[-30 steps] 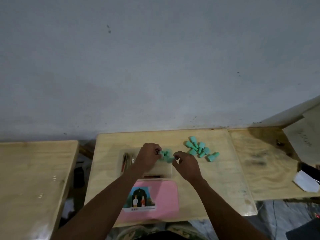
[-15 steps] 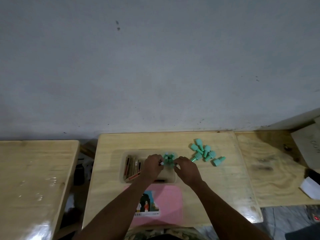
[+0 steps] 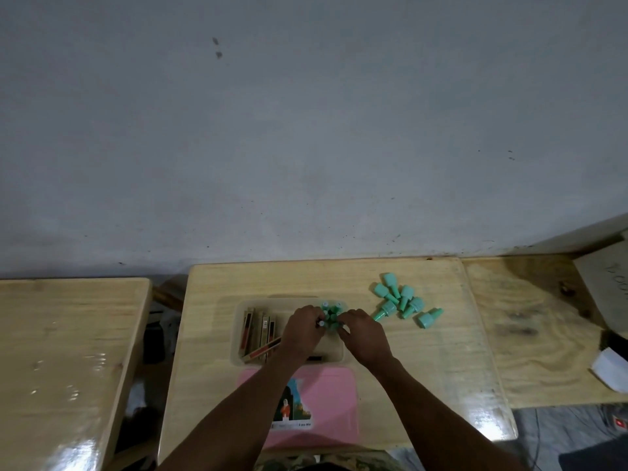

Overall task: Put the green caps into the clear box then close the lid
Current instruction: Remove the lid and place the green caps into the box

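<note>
A clear box [image 3: 238,334] sits in the middle of the wooden table [image 3: 210,385]. Brown and red sticks [image 3: 258,334] lie in its left half. Several green caps [image 3: 330,316] stand bunched in its far right corner. My left hand [image 3: 304,329] and my right hand [image 3: 365,336] are both over the box, fingertips pinched around that bunch of caps. A second pile of several green caps [image 3: 402,302] lies on the table to the right of the box. The pink lid [image 3: 326,402] lies flat in front of the box, partly under my forearms.
A second wooden table [image 3: 61,362] stands to the left across a dark gap. A third surface [image 3: 543,334] adjoins on the right, with a white object [image 3: 611,368] at its edge. A grey wall rises behind.
Both hands have come down from above the far rim into the box with the caps. The camera view has shifted, so the table appears lower and nearer.
</note>
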